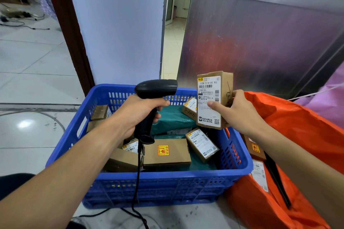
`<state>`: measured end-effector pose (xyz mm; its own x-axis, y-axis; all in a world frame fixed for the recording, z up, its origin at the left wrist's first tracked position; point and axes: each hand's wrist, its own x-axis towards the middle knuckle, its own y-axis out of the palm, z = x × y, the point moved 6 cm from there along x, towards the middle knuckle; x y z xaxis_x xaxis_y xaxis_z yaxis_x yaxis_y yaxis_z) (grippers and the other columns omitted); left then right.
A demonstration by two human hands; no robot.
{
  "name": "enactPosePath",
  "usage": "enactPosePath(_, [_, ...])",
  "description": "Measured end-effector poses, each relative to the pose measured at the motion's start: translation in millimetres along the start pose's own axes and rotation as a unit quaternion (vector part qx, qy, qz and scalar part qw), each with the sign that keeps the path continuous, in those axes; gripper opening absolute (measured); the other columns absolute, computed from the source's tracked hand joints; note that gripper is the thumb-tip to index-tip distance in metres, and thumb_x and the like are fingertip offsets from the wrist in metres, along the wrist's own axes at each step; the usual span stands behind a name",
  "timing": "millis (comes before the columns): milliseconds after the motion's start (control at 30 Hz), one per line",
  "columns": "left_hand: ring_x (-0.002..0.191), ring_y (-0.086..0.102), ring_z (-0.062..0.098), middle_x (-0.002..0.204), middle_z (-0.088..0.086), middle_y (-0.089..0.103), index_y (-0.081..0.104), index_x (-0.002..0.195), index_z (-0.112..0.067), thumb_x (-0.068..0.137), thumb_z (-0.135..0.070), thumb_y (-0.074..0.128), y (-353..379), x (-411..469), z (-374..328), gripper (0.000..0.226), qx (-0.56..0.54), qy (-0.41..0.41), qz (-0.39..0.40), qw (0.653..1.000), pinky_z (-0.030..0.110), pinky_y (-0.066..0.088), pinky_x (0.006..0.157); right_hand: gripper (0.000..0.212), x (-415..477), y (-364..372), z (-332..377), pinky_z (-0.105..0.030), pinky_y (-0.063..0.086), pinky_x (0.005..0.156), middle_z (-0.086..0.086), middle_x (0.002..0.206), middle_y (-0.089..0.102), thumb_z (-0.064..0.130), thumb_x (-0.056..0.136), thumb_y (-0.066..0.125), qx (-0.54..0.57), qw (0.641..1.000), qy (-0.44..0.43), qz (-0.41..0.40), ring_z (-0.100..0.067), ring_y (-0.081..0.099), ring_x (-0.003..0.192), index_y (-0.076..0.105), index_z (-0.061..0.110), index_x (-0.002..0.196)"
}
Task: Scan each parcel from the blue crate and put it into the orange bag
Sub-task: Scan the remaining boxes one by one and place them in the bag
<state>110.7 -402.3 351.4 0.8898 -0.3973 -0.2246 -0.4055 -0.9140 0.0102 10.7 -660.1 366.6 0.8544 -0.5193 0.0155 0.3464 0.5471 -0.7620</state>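
Observation:
My left hand (138, 112) grips the handle of a black barcode scanner (155, 89), whose head points right over the blue crate (167, 182). My right hand (235, 110) holds a small cardboard parcel (214, 98) upright above the crate's right side, its white label facing me and the scanner. Several cardboard boxes, among them one with a red and yellow sticker (166, 152), lie in the crate on teal mailers (172, 119). The orange bag (301, 135) stands open to the right of the crate, with parcels (256, 150) inside.
The scanner's black cable (136, 191) hangs down over the crate's front wall to the tiled floor. A metal panel (260, 42) stands behind the crate and bag. A pink bag (325, 96) sits at the far right. Loose cables lie on the floor at the far left.

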Motion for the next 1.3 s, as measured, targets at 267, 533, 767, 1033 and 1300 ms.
enactPosePath(267, [0.064,0.065,0.012,0.072,0.000,0.068,0.076,0.091,-0.011,0.085,-0.018,0.083,-2,0,-1,0.012,0.019,0.005,0.003,1.000,0.027,0.059,0.065,0.068,2,-6,0,-0.050,0.063,0.077,-0.002,0.116,0.072,0.070,0.082,0.066,-0.051,0.998,-0.003,-0.034,-0.025,0.073,0.096,0.037,0.024,0.123])
enactPosePath(533, [0.063,0.064,0.013,0.074,0.002,0.067,0.076,0.092,-0.010,0.085,-0.017,0.084,-3,0,-1,0.013,0.014,0.006,-0.003,1.000,0.027,0.058,0.064,0.072,-2,-5,2,-0.051,0.062,0.081,-0.002,0.118,0.072,0.071,0.080,0.066,-0.048,0.998,-0.005,-0.028,-0.026,0.072,0.099,0.038,0.023,0.125])
enactPosePath(767, [0.064,0.064,0.011,0.075,0.001,0.067,0.075,0.091,-0.012,0.086,-0.017,0.082,-3,-2,-3,0.011,0.017,0.009,0.001,1.000,0.025,0.059,0.063,0.069,-2,-7,-1,-0.050,0.063,0.080,-0.002,0.120,0.072,0.067,0.085,0.068,-0.059,0.998,-0.001,-0.029,-0.025,0.072,0.099,0.038,0.021,0.127])
enactPosePath(1033, [0.064,0.064,0.012,0.076,0.002,0.068,0.075,0.094,-0.010,0.085,-0.017,0.083,3,-3,1,0.013,0.015,0.005,0.002,1.000,0.027,0.059,0.065,0.069,-15,-29,-21,-0.049,0.060,0.087,0.001,0.124,0.069,0.062,0.086,0.069,-0.037,0.998,0.010,-0.046,-0.023,0.070,0.106,0.041,0.019,0.132])
enactPosePath(1300, [0.066,0.065,0.016,0.081,0.006,0.069,0.074,0.095,-0.008,0.084,-0.017,0.083,23,-7,12,0.017,0.025,-0.006,0.000,1.000,0.029,0.058,0.069,0.057,-32,-64,-50,-0.024,0.054,0.062,0.006,0.107,0.064,0.042,0.095,0.069,-0.018,0.997,0.029,-0.074,-0.006,0.067,0.080,0.037,0.020,0.136])
